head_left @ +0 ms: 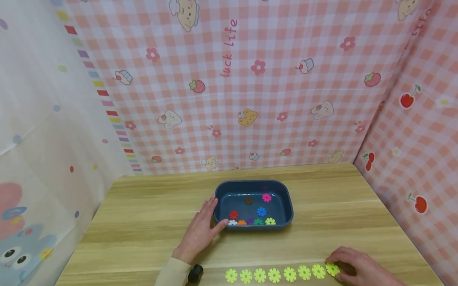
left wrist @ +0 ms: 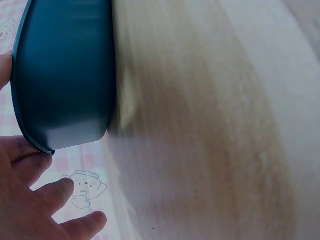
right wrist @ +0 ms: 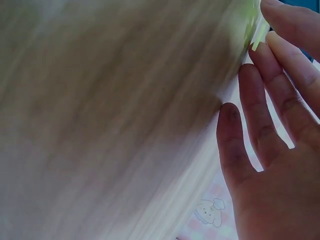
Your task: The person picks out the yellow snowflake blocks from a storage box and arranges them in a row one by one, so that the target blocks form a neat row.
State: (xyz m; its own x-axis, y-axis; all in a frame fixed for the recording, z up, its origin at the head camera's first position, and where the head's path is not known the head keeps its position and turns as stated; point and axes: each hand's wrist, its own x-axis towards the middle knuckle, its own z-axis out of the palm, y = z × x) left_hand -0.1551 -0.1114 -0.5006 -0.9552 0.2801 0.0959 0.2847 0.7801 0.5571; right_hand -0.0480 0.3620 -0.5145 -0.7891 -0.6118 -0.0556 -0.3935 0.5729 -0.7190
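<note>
A dark blue tray (head_left: pixel 253 228) stands on the table, and my left hand (head_left: pixel 200 230) holds its near left corner. The thumb lies at the front rim and the fingers along the left side; in the left wrist view fingertips (left wrist: pixel 42 160) meet the rim. Toward the front right, my right hand (head_left: pixel 361 268) pinches a yellow-green snowflake disc (head_left: pixel 332 269) between thumb and fingers. That disc is at the right end of a row of several matching discs (head_left: pixel 274 275). The right wrist view shows its edge (right wrist: pixel 259 37) at the fingertips, low over the table.
Inside the tray lie loose snowflake discs, among them a pink one (head_left: pixel 266 197), a brown one (head_left: pixel 248 201), a blue one (head_left: pixel 262 212) and a red one (head_left: pixel 233 215). More colours line its front wall. A checked cloth (head_left: pixel 214 99) hangs behind the wooden table (head_left: pixel 150 206).
</note>
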